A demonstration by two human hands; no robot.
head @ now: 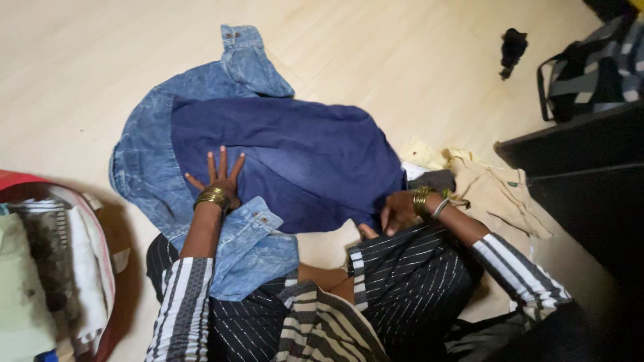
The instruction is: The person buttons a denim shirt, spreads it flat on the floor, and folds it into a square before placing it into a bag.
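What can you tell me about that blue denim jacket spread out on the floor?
The denim jacket lies spread flat on the pale wooden floor, its darker inside facing up and lighter washed denim showing along the edges. One buttoned cuff points away, another rests near the person's lap. The left hand presses flat on it with fingers spread; the right hand touches its right edge.

Denim jacket [268,161]: faded blue cloth outside, darker matt inside, w/ metal snaps. Floor [100,74]: pale wood-look, smooth, slight sheen. Bangles [212,197]: shiny gold metal. Beige garment [500,194]: soft matt cloth.
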